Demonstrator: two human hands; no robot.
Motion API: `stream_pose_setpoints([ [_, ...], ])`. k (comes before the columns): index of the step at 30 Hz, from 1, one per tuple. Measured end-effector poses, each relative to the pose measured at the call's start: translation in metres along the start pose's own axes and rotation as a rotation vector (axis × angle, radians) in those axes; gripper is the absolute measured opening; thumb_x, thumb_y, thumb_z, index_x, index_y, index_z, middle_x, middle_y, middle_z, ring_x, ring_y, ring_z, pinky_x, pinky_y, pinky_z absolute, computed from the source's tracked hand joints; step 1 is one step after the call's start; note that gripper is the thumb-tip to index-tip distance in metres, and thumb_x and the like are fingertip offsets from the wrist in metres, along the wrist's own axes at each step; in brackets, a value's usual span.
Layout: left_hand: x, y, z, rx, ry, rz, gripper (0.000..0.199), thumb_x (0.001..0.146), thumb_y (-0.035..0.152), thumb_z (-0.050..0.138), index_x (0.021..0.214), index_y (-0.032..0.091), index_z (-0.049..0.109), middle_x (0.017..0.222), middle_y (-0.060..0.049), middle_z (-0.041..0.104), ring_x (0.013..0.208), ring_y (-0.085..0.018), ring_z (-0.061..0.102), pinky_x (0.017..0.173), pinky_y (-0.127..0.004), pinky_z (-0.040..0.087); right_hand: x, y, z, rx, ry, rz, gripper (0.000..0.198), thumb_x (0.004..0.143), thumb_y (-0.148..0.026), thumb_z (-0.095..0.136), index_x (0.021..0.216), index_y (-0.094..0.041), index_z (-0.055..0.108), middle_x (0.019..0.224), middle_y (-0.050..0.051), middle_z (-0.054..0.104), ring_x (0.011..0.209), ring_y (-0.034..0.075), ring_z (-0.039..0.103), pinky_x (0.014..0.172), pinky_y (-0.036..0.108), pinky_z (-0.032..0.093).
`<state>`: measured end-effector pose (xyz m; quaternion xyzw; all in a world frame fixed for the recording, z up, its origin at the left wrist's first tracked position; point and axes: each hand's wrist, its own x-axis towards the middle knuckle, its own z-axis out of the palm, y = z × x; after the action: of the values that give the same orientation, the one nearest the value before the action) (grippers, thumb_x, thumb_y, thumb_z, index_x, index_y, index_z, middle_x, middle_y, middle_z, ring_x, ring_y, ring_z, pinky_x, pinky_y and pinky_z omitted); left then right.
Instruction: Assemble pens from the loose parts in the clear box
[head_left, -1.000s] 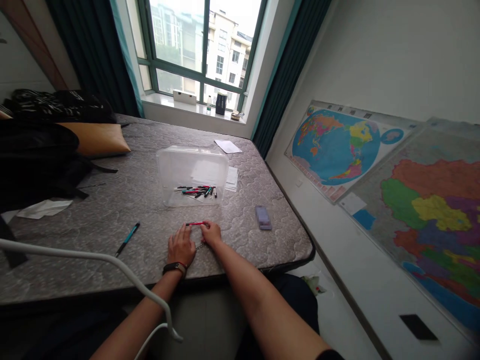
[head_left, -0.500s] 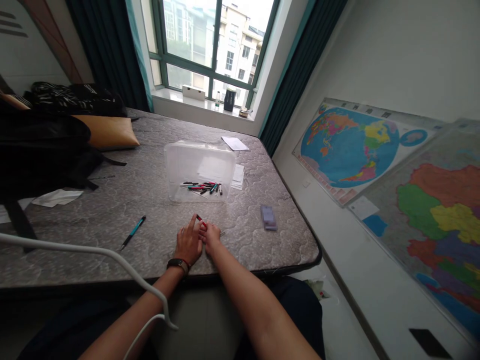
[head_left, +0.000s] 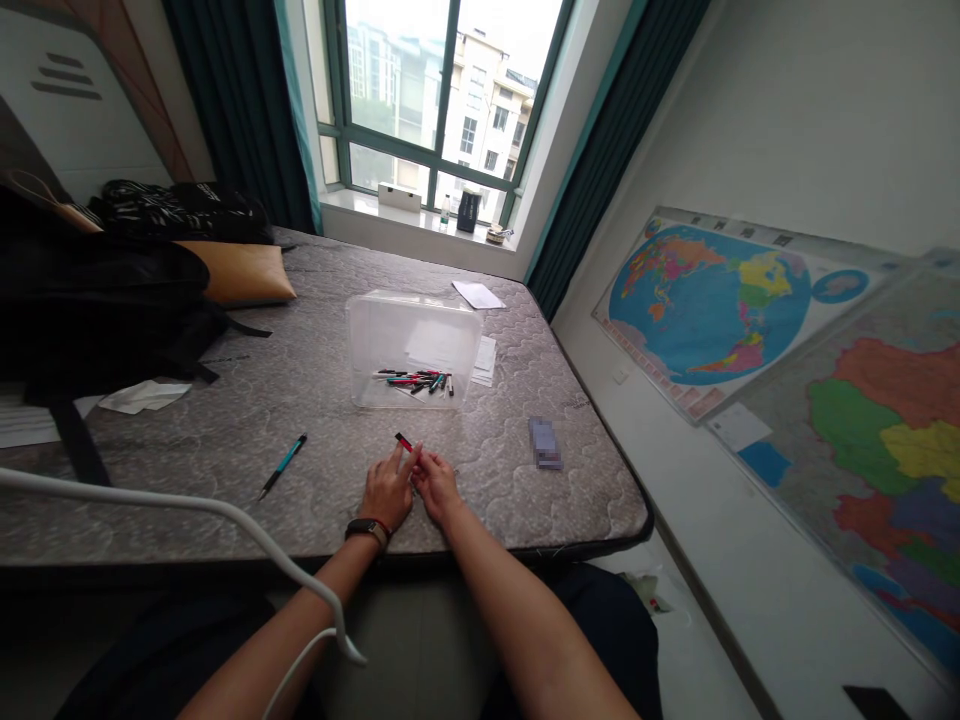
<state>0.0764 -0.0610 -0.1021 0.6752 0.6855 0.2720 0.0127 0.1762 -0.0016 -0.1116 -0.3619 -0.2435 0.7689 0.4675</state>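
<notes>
A red pen with a dark end slants up and left out of my fingers, just above the mattress near its front edge. My right hand is closed around its lower part, which the fingers hide. My left hand, with a dark wristband below it, pinches the pen from the other side. Beyond the hands is a clear plastic box with several pens in it. To the left lies a teal and black pen, apart from my hands.
White papers lie behind and beside the box. A blurred greyish item is to the right. A black backpack and a tan cushion occupy the left. A white curved tube crosses the lower left foreground.
The whole view has shifted slightly as the head turned. More of the red pen now shows beyond my left fingers, and the fingers have shifted along it. Both hands stay together.
</notes>
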Motion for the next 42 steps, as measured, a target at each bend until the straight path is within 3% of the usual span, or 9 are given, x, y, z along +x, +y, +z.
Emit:
stream_pose_setpoints([
  [2,0.000,-0.002,0.002,-0.041,0.004,0.038,0.069,0.081,0.010,0.045,0.148,0.021,0.033,0.148,-0.012,0.043,0.130,-0.026,0.045,0.105,-0.043,0.034,0.001,0.001,-0.001,0.022,-0.030,0.010,0.015,0.077,-0.025,0.071,0.084,-0.017,0.061,0.075,0.000,0.067,0.063,0.010,0.061,0.062,0.020,0.049],
  [5,0.000,-0.002,0.003,-0.065,0.045,0.040,0.071,0.079,0.009,0.045,0.148,0.015,0.031,0.145,-0.014,0.047,0.126,-0.025,0.048,0.103,-0.040,0.034,0.000,0.000,0.000,0.039,-0.077,0.033,0.014,0.080,-0.026,0.066,0.088,-0.015,0.063,0.081,0.003,0.070,0.065,0.012,0.064,0.064,0.022,0.051],
  [11,0.001,-0.002,-0.001,-0.023,0.083,-0.139,0.069,0.080,0.014,0.046,0.147,0.011,0.031,0.126,-0.017,0.060,0.113,-0.028,0.054,0.095,-0.041,0.038,-0.005,-0.006,0.002,0.063,-0.116,0.085,0.028,0.076,-0.011,0.049,0.101,-0.013,0.060,0.105,0.013,0.071,0.095,0.020,0.069,0.080,0.032,0.053],
  [14,0.001,-0.003,-0.001,-0.032,0.100,-0.146,0.062,0.085,0.019,0.045,0.145,0.013,0.035,0.117,-0.015,0.063,0.108,-0.028,0.056,0.093,-0.042,0.039,-0.004,-0.006,0.001,0.087,-0.103,0.086,0.028,0.079,-0.015,0.049,0.106,-0.014,0.058,0.109,0.014,0.070,0.100,0.021,0.067,0.084,0.035,0.053],
  [17,0.000,-0.002,0.001,-0.073,0.083,-0.020,0.055,0.088,0.022,0.045,0.143,0.016,0.040,0.123,-0.015,0.061,0.114,-0.027,0.053,0.096,-0.042,0.039,-0.001,-0.005,0.002,0.108,-0.073,0.080,0.026,0.088,-0.032,0.049,0.105,-0.015,0.058,0.107,0.012,0.070,0.098,0.021,0.068,0.084,0.035,0.053],
  [22,-0.001,-0.006,0.012,-0.138,0.014,0.208,0.046,0.091,0.020,0.044,0.136,0.023,0.051,0.130,-0.009,0.060,0.120,-0.024,0.051,0.103,-0.041,0.040,-0.001,-0.006,0.006,-0.011,-0.094,0.087,0.043,0.091,-0.054,0.045,0.096,-0.014,0.061,0.101,0.013,0.071,0.099,0.021,0.067,0.084,0.032,0.053],
  [29,0.001,-0.019,0.027,-0.159,0.031,0.220,0.040,0.090,0.013,0.043,0.126,0.020,0.058,0.121,-0.009,0.064,0.116,-0.022,0.053,0.102,-0.040,0.043,0.003,-0.002,0.007,-0.049,-0.093,0.045,0.041,0.091,-0.054,0.047,0.093,-0.015,0.061,0.089,0.010,0.071,0.092,0.019,0.068,0.082,0.031,0.053],
  [42,0.000,-0.011,0.012,-0.161,0.004,0.162,0.031,0.093,0.017,0.039,0.114,0.019,0.060,0.113,-0.011,0.062,0.109,-0.025,0.054,0.101,-0.038,0.042,0.005,0.000,0.006,-0.130,-0.092,0.034,0.035,0.089,-0.048,0.053,0.091,-0.015,0.063,0.080,0.005,0.069,0.076,0.016,0.066,0.068,0.026,0.053],
])
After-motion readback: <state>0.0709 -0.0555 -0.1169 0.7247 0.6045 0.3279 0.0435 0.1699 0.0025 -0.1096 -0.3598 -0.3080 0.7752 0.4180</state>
